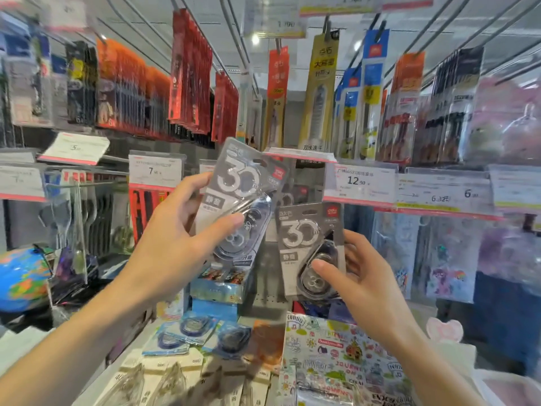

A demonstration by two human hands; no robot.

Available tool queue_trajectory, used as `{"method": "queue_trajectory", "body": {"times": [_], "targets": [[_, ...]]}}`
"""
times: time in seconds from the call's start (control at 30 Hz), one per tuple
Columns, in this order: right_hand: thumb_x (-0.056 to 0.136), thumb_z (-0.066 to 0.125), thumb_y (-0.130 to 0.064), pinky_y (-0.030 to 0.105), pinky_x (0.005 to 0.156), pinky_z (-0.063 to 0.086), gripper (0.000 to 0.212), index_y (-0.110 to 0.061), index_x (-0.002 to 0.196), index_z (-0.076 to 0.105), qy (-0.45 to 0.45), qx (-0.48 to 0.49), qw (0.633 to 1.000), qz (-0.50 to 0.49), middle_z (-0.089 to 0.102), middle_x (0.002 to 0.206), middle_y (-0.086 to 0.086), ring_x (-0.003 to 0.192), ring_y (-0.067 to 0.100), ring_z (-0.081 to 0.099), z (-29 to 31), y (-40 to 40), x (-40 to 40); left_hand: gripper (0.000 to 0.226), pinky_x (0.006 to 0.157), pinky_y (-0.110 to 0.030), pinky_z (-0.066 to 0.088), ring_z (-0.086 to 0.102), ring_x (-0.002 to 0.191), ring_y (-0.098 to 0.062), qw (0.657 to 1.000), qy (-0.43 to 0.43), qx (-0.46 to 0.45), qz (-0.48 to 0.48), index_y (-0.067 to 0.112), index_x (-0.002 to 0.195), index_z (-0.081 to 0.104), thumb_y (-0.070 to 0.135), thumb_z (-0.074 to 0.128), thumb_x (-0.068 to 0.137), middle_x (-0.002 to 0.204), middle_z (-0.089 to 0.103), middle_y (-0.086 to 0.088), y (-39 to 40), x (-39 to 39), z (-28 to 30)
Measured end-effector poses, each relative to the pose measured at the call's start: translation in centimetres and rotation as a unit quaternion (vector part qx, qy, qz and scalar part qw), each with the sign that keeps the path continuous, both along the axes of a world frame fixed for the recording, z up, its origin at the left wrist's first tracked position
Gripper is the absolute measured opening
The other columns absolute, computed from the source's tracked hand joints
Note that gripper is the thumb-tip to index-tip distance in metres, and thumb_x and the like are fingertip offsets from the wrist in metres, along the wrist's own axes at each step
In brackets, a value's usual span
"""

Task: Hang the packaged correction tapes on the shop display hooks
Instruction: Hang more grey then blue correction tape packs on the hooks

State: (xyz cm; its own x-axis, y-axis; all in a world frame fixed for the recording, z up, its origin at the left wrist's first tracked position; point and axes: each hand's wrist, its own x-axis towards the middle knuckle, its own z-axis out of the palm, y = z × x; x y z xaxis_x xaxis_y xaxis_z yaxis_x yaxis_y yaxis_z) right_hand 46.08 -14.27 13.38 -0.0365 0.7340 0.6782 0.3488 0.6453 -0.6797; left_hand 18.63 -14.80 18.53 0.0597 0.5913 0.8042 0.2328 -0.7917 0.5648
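Observation:
My left hand (181, 230) grips a grey packaged correction tape (243, 183) marked "30", tilted to the right, its hang hole near the top. My right hand (354, 271) holds a second grey packaged correction tape (307, 238) upright, thumb pressed on its clear blister. Both packs are raised in front of the middle row of the display, just below a price-tag strip (298, 155). More grey packs (288, 197) hang behind them, partly hidden. Blue packaged correction tapes (193, 329) lie on the shelf below.
Long hooks with pen packs (190, 74) hang above, each ending in a price tag (361, 183). A globe (23, 276) sits at the left. A patterned box (336, 356) and beige carded packs (164, 379) lie on the lower shelf.

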Motion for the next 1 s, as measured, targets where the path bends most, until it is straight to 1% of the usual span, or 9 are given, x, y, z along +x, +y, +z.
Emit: {"method": "queue_trajectory", "body": {"times": [0.13, 0.23, 0.3, 0.47, 0.57, 0.7, 0.83, 0.9, 1.0], "targets": [[0.094, 0.074, -0.036, 0.016, 0.087, 0.056, 0.04, -0.047, 0.129, 0.057, 0.007, 0.011, 1.0, -0.004, 0.074, 0.118, -0.019, 0.11, 0.0, 0.07, 0.7, 0.3, -1.6, 0.046, 0.076, -0.01, 0.052, 0.076, 0.096, -0.001, 1.0, 0.002, 0.011, 0.004, 0.044, 0.125, 0.056, 0.034, 0.076, 0.085, 0.11, 0.078, 0.021, -0.1, -0.3, 0.9], [0.091, 0.074, -0.047, 0.035, 0.105, 0.053, 0.059, -0.037, 0.144, 0.05, 0.022, 0.005, 0.999, -0.024, 0.067, 0.134, -0.016, 0.126, 0.005, 0.062, 1.1, 0.9, -2.6, 0.046, 0.077, -0.012, 0.053, 0.076, 0.097, -0.003, 1.0, 0.002, 0.011, 0.004, 0.044, 0.125, 0.056, 0.033, 0.079, 0.086, 0.11, 0.079, 0.018, 0.1, -0.4, 1.1], [0.089, 0.073, -0.053, 0.043, 0.111, 0.049, 0.071, -0.033, 0.15, 0.044, 0.026, 0.0, 0.999, -0.044, 0.061, 0.143, -0.014, 0.134, 0.006, 0.056, 1.4, 0.9, -3.0, 0.045, 0.077, -0.012, 0.053, 0.076, 0.096, -0.002, 1.0, 0.0, 0.012, 0.005, 0.048, 0.122, 0.056, 0.034, 0.077, 0.084, 0.109, 0.079, 0.019, 0.0, -0.5, 1.1], [0.088, 0.073, -0.055, 0.032, 0.103, 0.055, 0.07, -0.034, 0.15, 0.046, 0.034, 0.007, 0.999, -0.039, 0.066, 0.134, -0.021, 0.124, -0.005, 0.061, 1.8, 1.0, -3.6, 0.046, 0.078, -0.017, 0.055, 0.075, 0.099, -0.002, 1.0, 0.001, 0.008, 0.007, 0.048, 0.123, 0.055, 0.036, 0.075, 0.083, 0.112, 0.078, 0.02, 0.1, -0.7, 0.9], [0.089, 0.073, -0.055, 0.032, 0.103, 0.055, 0.069, -0.033, 0.149, 0.049, 0.038, 0.004, 0.999, -0.036, 0.068, 0.134, -0.019, 0.123, -0.004, 0.062, 2.1, 1.0, -3.8, 0.048, 0.082, -0.021, 0.054, 0.075, 0.101, -0.003, 1.0, 0.0, 0.007, 0.005, 0.045, 0.126, 0.055, 0.038, 0.078, 0.084, 0.114, 0.077, 0.02, 0.3, -0.8, 0.8], [0.086, 0.073, -0.059, 0.034, 0.104, 0.055, 0.071, -0.029, 0.147, 0.052, 0.041, 0.0, 0.998, -0.042, 0.07, 0.13, -0.018, 0.121, -0.003, 0.063, 2.4, 1.2, -4.0, 0.048, 0.081, -0.013, 0.055, 0.075, 0.103, -0.003, 1.0, -0.004, 0.005, 0.001, 0.047, 0.126, 0.056, 0.038, 0.08, 0.085, 0.116, 0.077, 0.019, 0.6, -1.0, 0.5], [0.078, 0.073, -0.067, 0.04, 0.108, 0.053, 0.092, -0.026, 0.155, 0.043, 0.047, -0.02, 0.998, -0.047, 0.068, 0.136, -0.012, 0.126, 0.005, 0.063, 2.5, 1.7, -3.9, 0.049, 0.08, -0.012, 0.054, 0.075, 0.1, -0.003, 1.0, -0.007, 0.004, 0.001, 0.045, 0.127, 0.055, 0.034, 0.079, 0.085, 0.114, 0.077, 0.019, 1.0, -1.2, 0.1], [0.079, 0.073, -0.066, 0.038, 0.106, 0.054, 0.089, -0.031, 0.154, 0.041, 0.045, -0.018, 0.997, -0.064, 0.067, 0.134, -0.015, 0.123, 0.004, 0.063, 2.3, 2.0, -3.8, 0.049, 0.079, -0.011, 0.054, 0.076, 0.098, -0.003, 1.0, -0.012, -0.002, 0.002, 0.042, 0.128, 0.056, 0.033, 0.079, 0.085, 0.112, 0.078, 0.02, 1.3, -1.4, -0.1], [0.085, 0.074, -0.057, 0.026, 0.095, 0.052, 0.076, -0.04, 0.15, 0.037, 0.035, -0.005, 0.994, -0.101, 0.065, 0.126, -0.022, 0.114, -0.006, 0.062, 1.8, 2.7, -3.5, 0.051, 0.077, -0.013, 0.055, 0.076, 0.098, -0.003, 1.0, -0.013, -0.016, 0.011, 0.038, 0.13, 0.056, 0.037, 0.078, 0.084, 0.113, 0.078, 0.02, 1.9, -1.5, -0.7]]}}
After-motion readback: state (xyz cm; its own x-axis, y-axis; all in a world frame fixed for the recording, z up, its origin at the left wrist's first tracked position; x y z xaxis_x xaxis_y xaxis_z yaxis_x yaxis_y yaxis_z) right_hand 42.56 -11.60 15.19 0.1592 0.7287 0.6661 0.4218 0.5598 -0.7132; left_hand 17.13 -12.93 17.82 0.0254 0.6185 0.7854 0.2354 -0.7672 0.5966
